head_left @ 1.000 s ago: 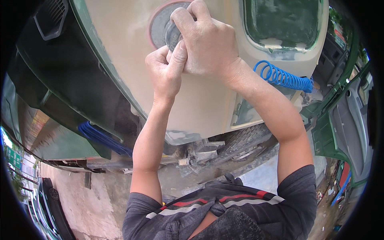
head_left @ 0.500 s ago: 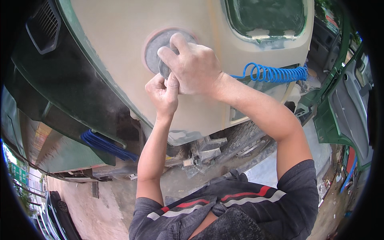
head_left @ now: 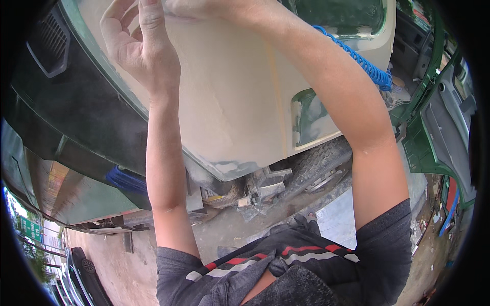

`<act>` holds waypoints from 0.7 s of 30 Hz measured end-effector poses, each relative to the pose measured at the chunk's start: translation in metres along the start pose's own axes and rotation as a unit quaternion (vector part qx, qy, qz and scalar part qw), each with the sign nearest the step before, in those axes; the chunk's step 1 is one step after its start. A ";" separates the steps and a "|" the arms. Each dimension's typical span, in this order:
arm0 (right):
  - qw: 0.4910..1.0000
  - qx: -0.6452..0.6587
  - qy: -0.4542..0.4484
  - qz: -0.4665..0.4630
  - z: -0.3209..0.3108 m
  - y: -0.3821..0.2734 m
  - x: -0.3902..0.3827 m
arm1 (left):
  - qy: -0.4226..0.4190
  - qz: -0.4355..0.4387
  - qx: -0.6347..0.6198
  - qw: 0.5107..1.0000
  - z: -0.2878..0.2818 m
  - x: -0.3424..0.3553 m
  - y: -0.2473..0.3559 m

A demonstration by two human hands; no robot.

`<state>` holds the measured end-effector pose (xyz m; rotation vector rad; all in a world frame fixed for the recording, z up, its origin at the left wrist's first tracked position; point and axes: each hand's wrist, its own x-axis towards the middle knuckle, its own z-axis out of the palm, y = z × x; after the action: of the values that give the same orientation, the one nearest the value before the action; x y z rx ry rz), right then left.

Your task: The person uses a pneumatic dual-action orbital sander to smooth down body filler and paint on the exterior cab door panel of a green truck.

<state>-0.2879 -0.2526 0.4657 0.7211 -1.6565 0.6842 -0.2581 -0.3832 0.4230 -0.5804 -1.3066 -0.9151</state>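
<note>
My left hand point(head_left: 145, 48) is raised at the top left, thumb up and fingers loosely bent and apart, with nothing visible in it. The upper edge cuts off some of its fingertips. Beside it, my right hand point(head_left: 206, 6) is bent over at the upper edge, mostly cut off. A thin strip of the round sander's pad point(head_left: 181, 19) shows beneath it, against the beige vehicle panel point(head_left: 224, 97); the sander's body is out of view. The blue coiled air hose point(head_left: 365, 64) runs up behind my right forearm.
A dark green-black vehicle front with a grille point(head_left: 48, 43) lies left. Below the panel are a tyre point(head_left: 321, 158) and broken grey blocks point(head_left: 268, 186). An open green door point(head_left: 441, 132) stands at right. A bundle of blue cord point(head_left: 125, 179) hangs at left.
Both hands have moved up toward the upper edge, and the sander has gone mostly out of view with the right. My left hand has come away from the sander and opened. The hose is stretched further.
</note>
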 end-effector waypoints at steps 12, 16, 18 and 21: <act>0.986 0.057 -0.061 -0.141 0.050 -0.036 -0.140 | 0.116 -0.135 -0.053 0.983 -0.022 -0.155 0.000; 0.987 0.070 -0.050 -0.133 0.043 -0.026 -0.128 | 0.115 -0.130 -0.086 0.981 -0.012 -0.141 -0.007; 0.988 0.076 -0.041 -0.125 0.037 -0.018 -0.118 | 0.113 -0.130 -0.095 0.981 -0.003 -0.133 -0.006; 0.988 0.092 -0.026 -0.121 0.031 -0.003 -0.106 | 0.107 -0.137 -0.078 0.982 0.013 -0.123 -0.002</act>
<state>-0.2874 -0.2670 0.3567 1.0614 -1.5325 0.6536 -0.2676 -0.3444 0.3058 -0.4129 -1.1418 -1.2798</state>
